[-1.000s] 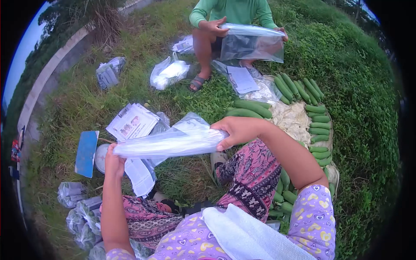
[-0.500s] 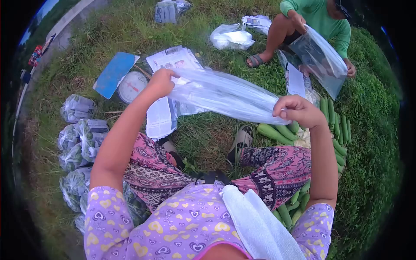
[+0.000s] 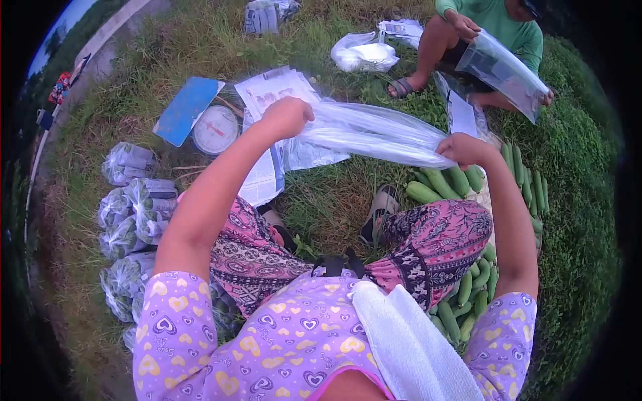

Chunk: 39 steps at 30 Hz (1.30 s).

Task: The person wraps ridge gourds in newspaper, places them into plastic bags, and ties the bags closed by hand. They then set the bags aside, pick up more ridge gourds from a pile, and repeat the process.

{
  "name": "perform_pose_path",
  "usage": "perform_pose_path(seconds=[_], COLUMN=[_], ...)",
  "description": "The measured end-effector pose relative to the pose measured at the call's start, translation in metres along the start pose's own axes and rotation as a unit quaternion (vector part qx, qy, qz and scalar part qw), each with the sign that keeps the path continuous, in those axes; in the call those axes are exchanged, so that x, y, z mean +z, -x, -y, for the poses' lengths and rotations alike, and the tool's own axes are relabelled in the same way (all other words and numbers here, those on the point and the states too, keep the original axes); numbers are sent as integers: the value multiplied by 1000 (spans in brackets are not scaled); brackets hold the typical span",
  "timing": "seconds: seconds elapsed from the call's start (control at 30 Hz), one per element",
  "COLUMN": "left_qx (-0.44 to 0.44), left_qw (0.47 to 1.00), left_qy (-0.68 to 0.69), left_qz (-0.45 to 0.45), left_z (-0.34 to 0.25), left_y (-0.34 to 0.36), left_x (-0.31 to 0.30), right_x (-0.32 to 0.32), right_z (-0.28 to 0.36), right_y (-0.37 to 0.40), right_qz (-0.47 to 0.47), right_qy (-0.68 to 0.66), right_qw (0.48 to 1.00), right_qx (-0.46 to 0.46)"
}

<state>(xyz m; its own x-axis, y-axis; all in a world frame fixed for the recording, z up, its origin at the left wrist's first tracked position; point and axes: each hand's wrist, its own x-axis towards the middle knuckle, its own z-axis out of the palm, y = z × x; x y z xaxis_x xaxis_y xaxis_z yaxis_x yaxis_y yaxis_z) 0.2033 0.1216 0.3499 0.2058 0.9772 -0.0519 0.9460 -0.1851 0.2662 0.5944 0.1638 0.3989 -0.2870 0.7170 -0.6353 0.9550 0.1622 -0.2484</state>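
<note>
A clear plastic bag is stretched between my two hands above the grass. My left hand is closed round its left end, and my right hand pinches the other end. Newspaper sheets lie on the ground beyond and below my left hand. Just under my right hand, green cucumber-like vegetables rest in a pile, and more of them lie by my right knee. The bag's mouth cannot be made out.
A round dial scale and a blue board sit at front left. Packed bags of vegetables line my left side. A white plastic bag lies ahead. At upper right a crouching person holds another clear bag.
Both my hands have shifted a little, drawing nearer each other, and the stretched bag looks narrower. The other person's clear bag has been raised and turned flatter.
</note>
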Motion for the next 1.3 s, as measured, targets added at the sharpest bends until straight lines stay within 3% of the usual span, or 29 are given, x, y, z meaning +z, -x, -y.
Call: perform_pose_path(seconds=[0.03,0.07,0.1,0.13,0.17,0.23,0.3,0.33,0.37,0.4,0.43,0.47,0.6,0.7,0.83,0.87,0.93,1.03,1.13,1.2,1.23,1.3], left_qx=[-20,-42,14,75,93,162,146,92,98,23,14,0,-44,-62,-56,-76,-93,-96,-119,-139,-116,-177], left_qw=[995,983,956,902,861,803,867,942,978,997,999,999,995,987,987,990,994,994,985,975,970,957], left_qy=[10,24,44,65,43,227,191,59,23,32,35,22,1,-20,-37,-27,-23,-24,27,39,106,73], left_qz=[-94,-176,-291,-420,-498,-527,-436,-316,-184,-60,-27,-31,-93,-144,-145,-120,-56,46,126,170,187,219], left_z=[-7,-16,-31,-50,-70,-79,-67,-42,-13,-17,-10,-6,0,15,37,35,45,87,113,125,160,148], left_y=[-1,2,12,20,32,40,35,16,4,11,10,13,0,-26,-48,-49,-49,-39,-25,-17,-22,-31], left_x=[-6,-12,-35,-61,-86,-101,-95,-66,-21,9,41,64,79,88,124,133,162,224,256,270,287,266], right_x=[-9,-7,-24,-42,-50,-56,-53,-40,-14,4,15,25,52,55,76,92,123,185,243,269,287,312], right_z=[-17,-37,-4,-4,19,5,-45,-60,-48,-52,-52,-66,-72,-68,-63,-68,-74,-80,-85,-95,-96,-95], right_y=[-6,-12,26,40,74,83,39,12,13,0,-12,-37,-95,-139,-190,-211,-238,-254,-239,-205,-189,-138], right_qz=[-171,-323,-438,-591,-627,-684,-595,-437,-193,-165,-193,-233,-277,-371,-439,-446,-349,-336,-386,-369,-352,-311], right_qy=[53,98,65,63,-188,-203,-17,72,-101,-88,-25,13,-40,-37,-90,-115,-152,-228,-280,-339,-377,-436], right_qw=[972,896,874,781,731,629,732,837,965,975,974,951,937,907,880,874,910,898,874,854,848,841], right_qx=[-150,-287,-201,-192,-192,-308,-331,-323,-147,-122,-113,-204,-207,-198,-157,-154,-164,-170,-97,-137,-125,-77])
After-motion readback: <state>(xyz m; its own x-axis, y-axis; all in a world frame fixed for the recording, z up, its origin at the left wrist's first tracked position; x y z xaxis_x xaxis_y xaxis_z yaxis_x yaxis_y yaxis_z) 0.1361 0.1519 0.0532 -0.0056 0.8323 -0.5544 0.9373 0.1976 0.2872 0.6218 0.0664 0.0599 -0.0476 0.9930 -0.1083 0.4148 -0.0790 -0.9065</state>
